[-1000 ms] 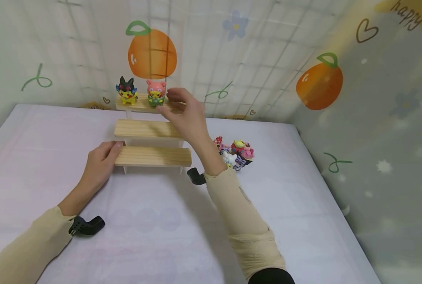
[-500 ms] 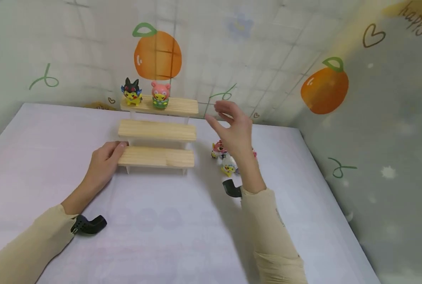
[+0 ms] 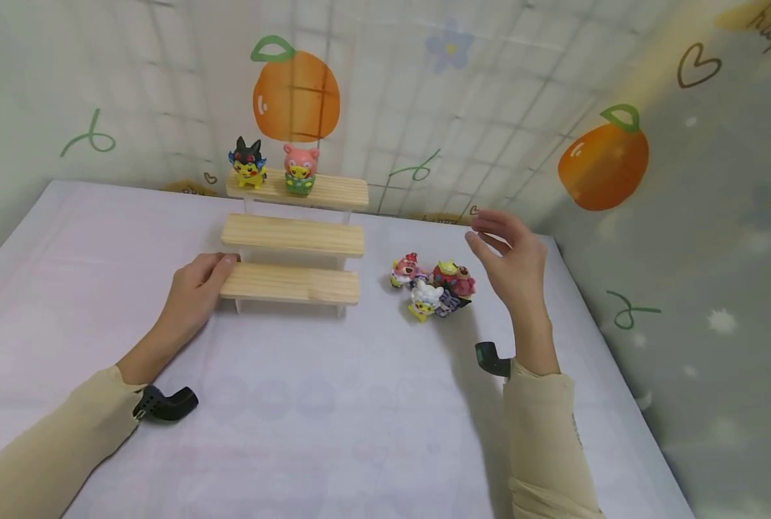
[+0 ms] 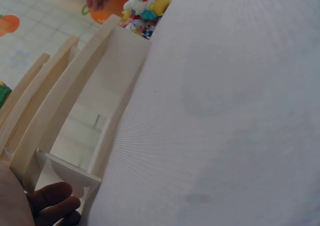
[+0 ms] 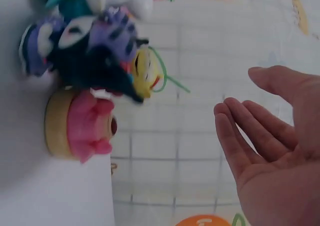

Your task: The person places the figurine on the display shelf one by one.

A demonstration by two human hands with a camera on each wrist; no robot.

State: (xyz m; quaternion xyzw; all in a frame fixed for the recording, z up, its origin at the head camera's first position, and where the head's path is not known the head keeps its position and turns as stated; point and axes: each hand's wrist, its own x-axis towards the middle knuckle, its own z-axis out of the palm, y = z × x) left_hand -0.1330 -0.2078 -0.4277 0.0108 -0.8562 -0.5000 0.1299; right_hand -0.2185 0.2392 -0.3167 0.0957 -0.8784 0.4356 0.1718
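Note:
My left hand [image 3: 197, 292] grips the left end of the lowest step of a three-tier wooden display stand [image 3: 291, 282]. In the left wrist view, that hand's fingers [image 4: 52, 198] curl beside the stand's pale end support. Two figurines stand on the top tier: a yellow one with a black eared hood [image 3: 249, 164] and a pink-hooded one with a green body [image 3: 301, 171]. My right hand [image 3: 511, 259] is raised right of a cluster of small figurines, thumb and fingers apart with nothing between them. Among the cluster are a white fluffy-headed figurine [image 3: 426, 297] and a pink one [image 5: 90, 126].
A white cloth covers the table [image 3: 281, 425]. Behind the stand hangs a printed curtain [image 3: 385, 94] with oranges, and it continues along the right side. The middle and bottom tiers carry no figurines.
My right hand has moved right, away from the pink-hooded figurine on the top tier and past the figurine cluster. My left hand keeps its grip on the stand.

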